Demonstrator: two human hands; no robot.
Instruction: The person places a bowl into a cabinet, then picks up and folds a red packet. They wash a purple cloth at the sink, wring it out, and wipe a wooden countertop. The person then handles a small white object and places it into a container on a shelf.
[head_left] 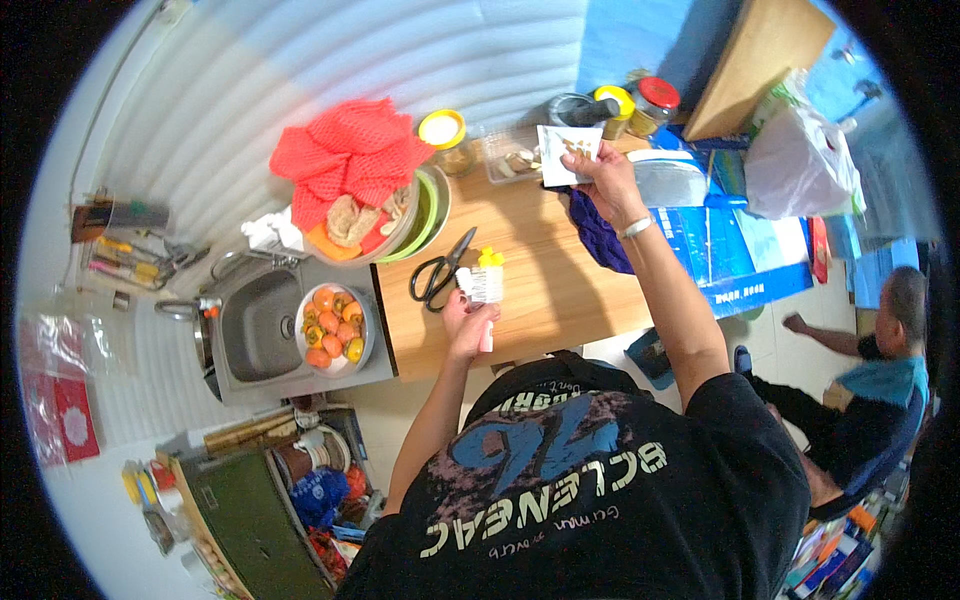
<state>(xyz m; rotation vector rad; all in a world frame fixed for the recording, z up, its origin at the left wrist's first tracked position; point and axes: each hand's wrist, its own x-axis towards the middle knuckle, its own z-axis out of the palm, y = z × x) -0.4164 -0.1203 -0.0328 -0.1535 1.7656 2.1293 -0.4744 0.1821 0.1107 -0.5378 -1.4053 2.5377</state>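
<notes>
My left hand (466,328) is closed around a small white ridged object (485,286) with a pinkish lower end; its kind is unclear. Bright yellow pieces (490,258) show at its top, whether attached or behind it I cannot tell. Just left of this hand, black-handled scissors (440,272) lie on the wooden tabletop (540,240), blades pointing away. Farther off to the right, my right hand (606,182) pinches a flat white square packet (568,153) above the table. Beneath that wrist is a dark purple cloth or net (600,230), partly hidden by my arm.
A clear tray with pale pieces (515,160) and lidded jars (655,105) stand along the back. At left are red netting (350,150) over stacked basins, a sink (265,320) and a bowl of orange fruit (333,330). A person (880,390) sits at right.
</notes>
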